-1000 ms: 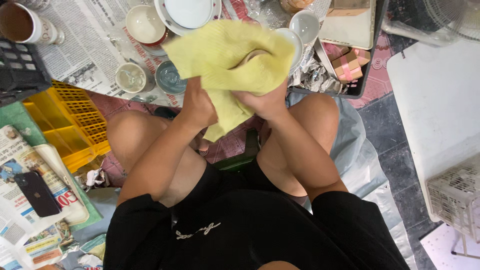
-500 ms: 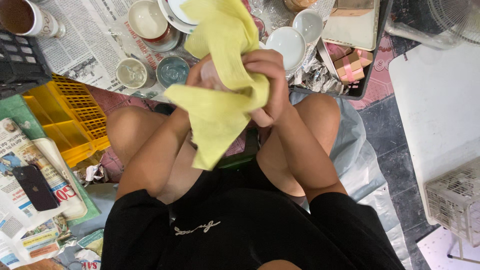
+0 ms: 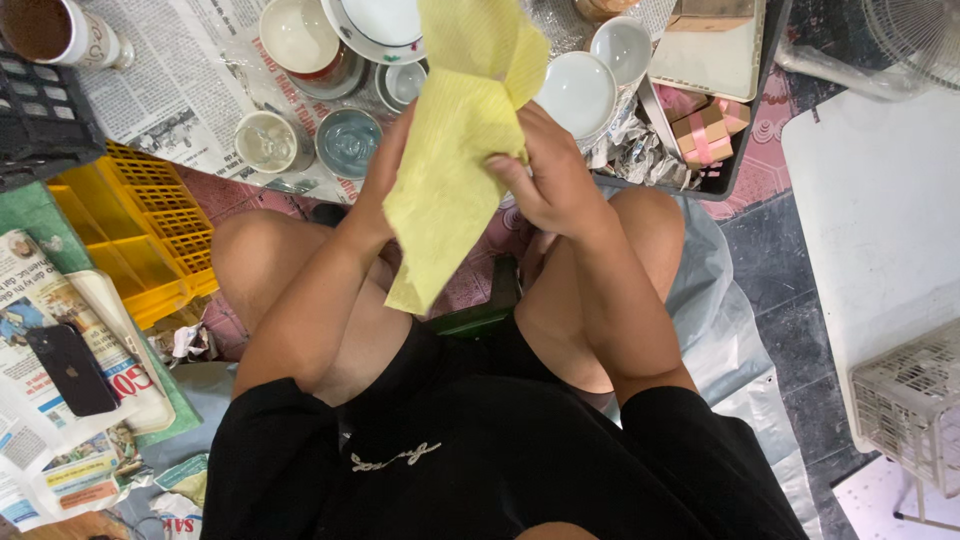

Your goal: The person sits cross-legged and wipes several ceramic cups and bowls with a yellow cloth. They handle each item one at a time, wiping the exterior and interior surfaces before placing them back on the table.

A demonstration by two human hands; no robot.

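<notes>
My right fingers pinch the yellow cloth; it hangs lengthwise between them and my left hand behind.

yellow cloth lifted upright, no longer draped over right hand

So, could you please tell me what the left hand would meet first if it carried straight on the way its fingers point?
Probably the blue-grey bowl just beyond the left hand; depth is hard to judge.

Matt yellow cloth; glossy ceramic bowls; newsprint paper.
</notes>
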